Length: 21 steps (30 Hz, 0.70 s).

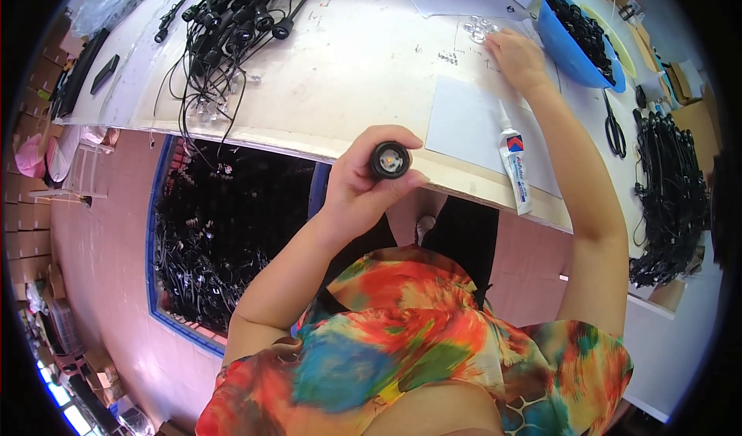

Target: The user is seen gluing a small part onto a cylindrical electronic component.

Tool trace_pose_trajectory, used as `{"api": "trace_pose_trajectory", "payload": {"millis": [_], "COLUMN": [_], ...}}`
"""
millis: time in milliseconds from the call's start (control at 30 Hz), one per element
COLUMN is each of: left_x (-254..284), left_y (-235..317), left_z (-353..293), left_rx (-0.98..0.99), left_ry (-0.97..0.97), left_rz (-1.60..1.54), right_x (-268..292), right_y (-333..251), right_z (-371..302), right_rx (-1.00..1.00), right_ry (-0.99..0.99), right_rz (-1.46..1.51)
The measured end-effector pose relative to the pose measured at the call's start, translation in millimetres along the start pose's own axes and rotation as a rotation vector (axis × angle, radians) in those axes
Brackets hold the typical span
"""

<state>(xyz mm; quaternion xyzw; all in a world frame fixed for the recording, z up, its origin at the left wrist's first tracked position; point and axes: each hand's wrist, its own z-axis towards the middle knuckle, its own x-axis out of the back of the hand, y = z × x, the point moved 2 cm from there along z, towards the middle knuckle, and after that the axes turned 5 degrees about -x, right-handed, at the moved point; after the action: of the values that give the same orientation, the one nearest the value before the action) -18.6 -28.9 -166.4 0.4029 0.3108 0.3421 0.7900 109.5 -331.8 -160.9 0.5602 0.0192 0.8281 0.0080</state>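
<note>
My left hand (357, 175) is closed round a short black cylindrical lamp housing (390, 160), just off the table's front edge. Its round mouth faces up, with a small yellowish LED-like spot inside. Farther off, my right hand (519, 61) reaches to a small pile of clear round lenses (478, 28). Its fingertips are drawn together at the pile's edge; whether they grip a lens cannot be seen. Between the hands, a white glue tube (515, 165) with a pointed nozzle lies partly on a white paper sheet (464, 123).
A blue basin (568, 45) holds black parts. Scissors (613, 131) and bundled black cables (671, 196) lie at the right. Tangled black cords with sockets (236, 22) cover the table's far left. Below the table edge stands a blue-rimmed crate (158, 281) full of black cords.
</note>
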Motion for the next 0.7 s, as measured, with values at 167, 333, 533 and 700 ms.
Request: {"api": "trace_pose_trajectory", "payload": {"millis": [167, 333, 533, 700], "left_x": [8, 4, -11, -20], "left_y": [-9, -13, -6, -3], "left_z": [1, 2, -3, 5], "left_rx": [0.082, 0.167, 0.137, 0.198], "left_ry": [0.029, 0.006, -0.084, -0.192], "left_rz": [-0.084, -0.181, -0.152, -0.202], "right_x": [30, 22, 26, 29], "right_y": [14, 44, 42, 35], "right_z": [-11, -47, -63, -66], "right_rx": [-0.339, -0.553, -0.355, -0.241], "right_ry": [-0.066, -0.3, -0.085, -0.039], "right_rz": [0.458, 0.751, 0.442, 0.35]}}
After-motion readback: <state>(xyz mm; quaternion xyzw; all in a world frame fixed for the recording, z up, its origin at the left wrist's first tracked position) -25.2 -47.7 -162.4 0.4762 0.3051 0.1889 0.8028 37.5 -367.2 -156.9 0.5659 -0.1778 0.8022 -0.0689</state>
